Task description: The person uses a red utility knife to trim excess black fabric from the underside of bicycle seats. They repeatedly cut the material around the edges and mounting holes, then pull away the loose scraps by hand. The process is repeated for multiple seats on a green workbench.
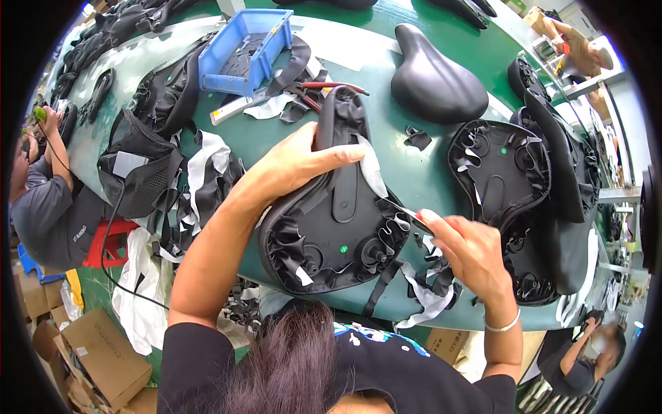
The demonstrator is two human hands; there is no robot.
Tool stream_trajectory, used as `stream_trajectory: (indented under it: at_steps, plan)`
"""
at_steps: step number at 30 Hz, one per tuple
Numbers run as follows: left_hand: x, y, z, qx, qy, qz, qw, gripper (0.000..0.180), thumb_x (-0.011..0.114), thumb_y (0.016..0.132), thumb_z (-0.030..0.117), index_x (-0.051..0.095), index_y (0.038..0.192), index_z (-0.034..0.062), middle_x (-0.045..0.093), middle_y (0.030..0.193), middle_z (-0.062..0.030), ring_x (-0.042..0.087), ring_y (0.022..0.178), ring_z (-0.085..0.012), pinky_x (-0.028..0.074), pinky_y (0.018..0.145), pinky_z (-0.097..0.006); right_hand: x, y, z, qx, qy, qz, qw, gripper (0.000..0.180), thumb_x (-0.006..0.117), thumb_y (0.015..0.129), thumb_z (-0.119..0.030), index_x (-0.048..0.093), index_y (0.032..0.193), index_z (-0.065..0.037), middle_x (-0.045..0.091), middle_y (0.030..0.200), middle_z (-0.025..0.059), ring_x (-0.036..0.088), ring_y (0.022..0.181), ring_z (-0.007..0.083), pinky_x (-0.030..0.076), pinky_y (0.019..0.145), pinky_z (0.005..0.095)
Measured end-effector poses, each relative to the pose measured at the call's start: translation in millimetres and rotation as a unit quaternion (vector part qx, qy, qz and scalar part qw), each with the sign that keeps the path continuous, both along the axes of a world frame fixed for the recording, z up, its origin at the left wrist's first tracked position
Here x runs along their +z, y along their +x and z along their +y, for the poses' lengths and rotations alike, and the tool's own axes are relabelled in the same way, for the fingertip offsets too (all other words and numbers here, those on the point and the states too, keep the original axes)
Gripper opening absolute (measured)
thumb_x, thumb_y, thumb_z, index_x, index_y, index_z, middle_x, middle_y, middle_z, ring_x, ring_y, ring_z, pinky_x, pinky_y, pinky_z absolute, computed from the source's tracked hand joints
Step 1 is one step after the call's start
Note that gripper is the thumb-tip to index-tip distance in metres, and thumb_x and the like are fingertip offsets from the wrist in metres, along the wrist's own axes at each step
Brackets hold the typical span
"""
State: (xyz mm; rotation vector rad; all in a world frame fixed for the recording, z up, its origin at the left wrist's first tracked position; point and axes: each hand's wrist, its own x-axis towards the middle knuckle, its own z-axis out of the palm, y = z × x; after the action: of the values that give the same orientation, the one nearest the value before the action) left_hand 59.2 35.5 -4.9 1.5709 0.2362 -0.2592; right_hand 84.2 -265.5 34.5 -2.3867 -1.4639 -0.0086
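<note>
A black bicycle saddle (352, 234) lies underside up at the table's near edge. Its cover is folded inward in gathers round the rear. My left hand (307, 162) is closed round the narrow nose, the thumb pressing beside a pale fabric flap (372, 169). In my right hand (469, 248) is a thin-bladed knife (400, 205). Its blade reaches the saddle's right edge just below that flap, and my fingers hide most of its handle. Cut strips of black and white cover material (427, 300) hang beside the saddle's right rear.
A blue bin (241, 86) and a red-handled tool (345, 87) lie beyond the saddle. One finished saddle (438, 79) stands at the far right; several others (500, 165) are stacked nearer. Scraps (207, 165) and a black mesh bag (138, 162) lie left. A person (52, 200) sits at left.
</note>
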Motion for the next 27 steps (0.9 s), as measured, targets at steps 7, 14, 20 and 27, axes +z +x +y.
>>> stream_trajectory:
  at_steps: [7, 14, 20, 27]
  plan:
    - [14.4, 1.3, -4.2, -0.004, 0.079, -0.017, 0.997, 0.046, 0.069, 0.076, 0.033, 0.060, 0.103, -0.0037, 0.063, 0.091, -0.0106, 0.060, 0.079, -0.0161, 0.049, 0.072, -0.030, -22.8, -29.5, -22.5, -0.056, -0.108, 0.005, 0.993, 0.061, 0.058, 0.079, -0.005, 0.046, 0.136, -0.021, 0.050, 0.070, 0.0100, 0.056, 0.050, 0.0252, 0.044, 0.043, 0.0378]
    - [3.5, -50.9, -12.7, 0.180, 0.087, 0.024, 0.979, 0.056, 0.070, 0.077, 0.038, 0.057, 0.108, -0.0072, 0.064, 0.092, -0.0123, 0.060, 0.079, -0.0158, 0.049, 0.075, -0.030, -36.1, -133.2, -7.2, -0.258, 0.003, 0.190, 0.947, 0.068, 0.064, 0.083, -0.001, 0.036, 0.143, -0.012, 0.065, 0.092, 0.0228, 0.064, 0.071, 0.0389, 0.051, 0.060, 0.0413]
    - [-3.4, -90.2, -15.5, 0.249, 0.007, -0.019, 0.968, 0.056, 0.071, 0.079, 0.036, 0.053, 0.112, -0.0058, 0.060, 0.099, -0.0100, 0.057, 0.088, -0.0140, 0.047, 0.081, -0.028, -36.2, -83.9, 22.8, -0.263, 0.291, 0.216, 0.894, 0.057, 0.066, 0.083, 0.000, 0.040, 0.134, -0.002, 0.058, 0.124, 0.0210, 0.066, 0.099, 0.0232, 0.052, 0.077, 0.0295]
    - [-25.1, -117.5, -4.8, 0.302, 0.447, -0.148, 0.829, 0.056, 0.076, 0.072, 0.016, 0.050, 0.119, 0.0011, 0.057, 0.106, -0.0128, 0.054, 0.101, -0.0273, 0.042, 0.091, -0.039, -27.3, -22.4, 26.2, -0.340, 0.347, 0.346, 0.803, 0.048, 0.063, 0.080, -0.001, 0.047, 0.125, -0.002, 0.056, 0.091, 0.0023, 0.056, 0.077, 0.0086, 0.048, 0.068, 0.0227]
